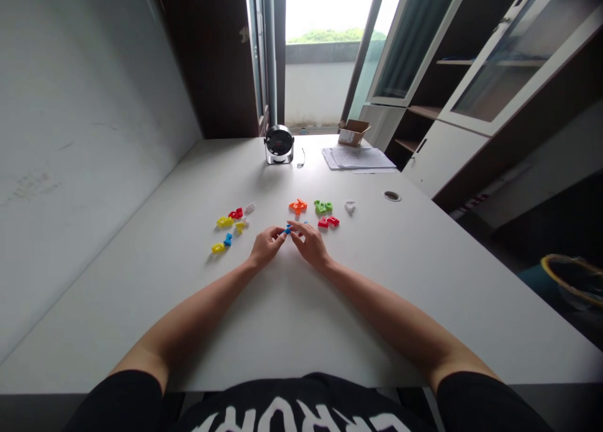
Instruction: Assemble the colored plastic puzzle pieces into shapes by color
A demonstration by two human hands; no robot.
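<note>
Between the fingertips of my left hand point(267, 244) and my right hand point(309, 242) is a small blue plastic piece point(287, 230). Both hands are closed on it, just above the white table. Another bit of blue shows behind my right fingers, mostly hidden. Just beyond my hands lie orange pieces point(298, 206), green pieces point(323, 206) and two red pieces point(328, 221). Left of my left hand are yellow pieces point(225, 221), a red piece point(235, 213), a separate blue piece point(228, 239) beside a yellow one point(218, 248), and a whitish piece point(250, 208).
A white piece point(349, 206) lies to the right, near a round cable hole point(392, 196). Farther back on the table point(188, 187) stand a black round device on a stand point(279, 144), papers point(360, 158) and an open cardboard box point(353, 132). A wall borders the left side.
</note>
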